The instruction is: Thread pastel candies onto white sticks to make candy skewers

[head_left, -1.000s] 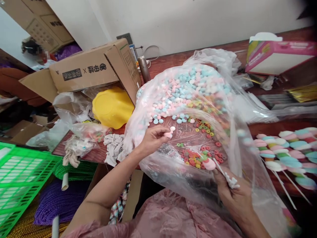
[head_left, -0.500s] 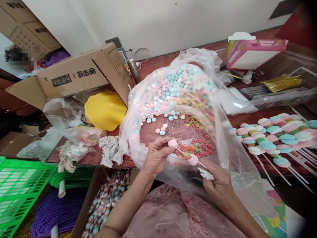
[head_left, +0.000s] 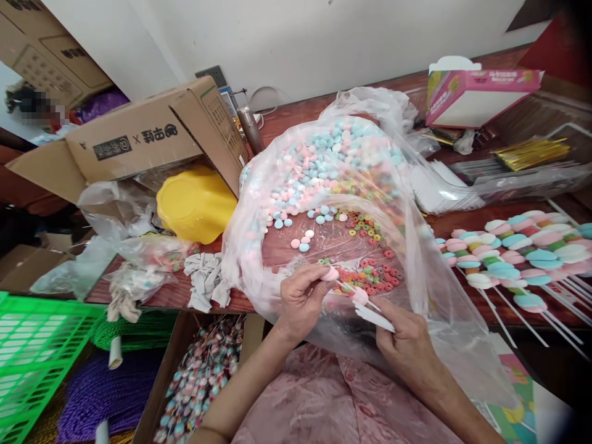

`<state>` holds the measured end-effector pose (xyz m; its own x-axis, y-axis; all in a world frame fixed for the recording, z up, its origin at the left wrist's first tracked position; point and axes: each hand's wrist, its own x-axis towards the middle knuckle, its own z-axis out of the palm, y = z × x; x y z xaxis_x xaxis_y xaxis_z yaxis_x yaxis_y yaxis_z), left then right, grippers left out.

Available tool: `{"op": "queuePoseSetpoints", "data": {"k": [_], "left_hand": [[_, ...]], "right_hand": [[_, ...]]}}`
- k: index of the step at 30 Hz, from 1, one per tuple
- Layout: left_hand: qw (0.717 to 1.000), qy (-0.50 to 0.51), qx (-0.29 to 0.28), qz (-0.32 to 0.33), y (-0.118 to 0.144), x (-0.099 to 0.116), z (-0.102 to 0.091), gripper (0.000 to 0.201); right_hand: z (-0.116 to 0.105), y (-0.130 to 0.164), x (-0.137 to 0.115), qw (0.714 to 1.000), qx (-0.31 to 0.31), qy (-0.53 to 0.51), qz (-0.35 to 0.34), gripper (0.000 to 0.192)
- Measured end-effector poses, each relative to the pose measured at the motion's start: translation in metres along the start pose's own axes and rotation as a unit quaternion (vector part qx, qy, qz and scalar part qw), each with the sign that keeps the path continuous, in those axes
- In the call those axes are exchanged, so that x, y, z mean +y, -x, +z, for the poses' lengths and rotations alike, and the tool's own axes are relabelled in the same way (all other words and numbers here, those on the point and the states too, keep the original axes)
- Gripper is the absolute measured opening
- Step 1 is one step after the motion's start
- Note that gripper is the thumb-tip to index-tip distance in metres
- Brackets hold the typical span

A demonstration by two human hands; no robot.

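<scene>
Between the thumb and fingertips of my left hand (head_left: 300,301) is a pink marshmallow (head_left: 330,274), at the upper end of a thin white stick (head_left: 345,285). A second pink marshmallow (head_left: 360,296) sits lower on that stick, close to my right hand (head_left: 407,338). My right fingers are closed round the stick and a small bunch of white sticks (head_left: 375,318), which point to the left. Just beyond both hands, red and green ring candies (head_left: 370,277) lie inside an opened clear plastic bag (head_left: 414,271).
Pink, blue and white marshmallows (head_left: 319,154) fill the bag's far part. Finished candy skewers (head_left: 522,253) lie at the right. A cardboard box (head_left: 152,135) with a yellow container (head_left: 197,203) stands left. Below are a box of small skewers (head_left: 203,370) and a green basket (head_left: 41,351).
My left hand has shifted slightly right and down with its marshmallow, nearer the other one. The loose sticks in my right hand now extend further left. Green on the skewer no longer shows clearly.
</scene>
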<state>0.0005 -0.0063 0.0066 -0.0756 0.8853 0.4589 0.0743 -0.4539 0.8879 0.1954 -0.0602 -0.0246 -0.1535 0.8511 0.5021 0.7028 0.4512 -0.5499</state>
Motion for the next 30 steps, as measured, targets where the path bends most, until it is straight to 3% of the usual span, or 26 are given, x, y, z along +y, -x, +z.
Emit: {"op": "queuePoseSetpoints", "data": {"k": [4,10,17,25,30], "left_hand": [[0.997,-0.047,-0.010,0.054,0.000,0.002,0.000,0.023],[0.999,-0.017,0.017,0.037,0.001,0.004,0.008,0.025],[0.996,-0.014,-0.062,0.058,-0.002,0.004,0.005,0.026],[0.994,-0.007,-0.110,0.009,0.009,0.005,0.016,0.021],[0.980,-0.072,-0.186,-0.006,-0.009,0.011,0.000,0.030]], "right_hand": [[0.002,-0.001,-0.005,0.999,0.015,-0.033,0.010,0.046],[0.005,-0.007,-0.020,0.989,0.021,-0.139,0.034,0.037],[0.010,-0.004,-0.015,0.979,0.021,-0.180,0.097,0.025],[0.012,-0.003,-0.004,0.972,0.004,-0.198,0.129,0.025],[0.003,-0.001,0.023,0.969,0.081,-0.157,0.170,0.019]]}}
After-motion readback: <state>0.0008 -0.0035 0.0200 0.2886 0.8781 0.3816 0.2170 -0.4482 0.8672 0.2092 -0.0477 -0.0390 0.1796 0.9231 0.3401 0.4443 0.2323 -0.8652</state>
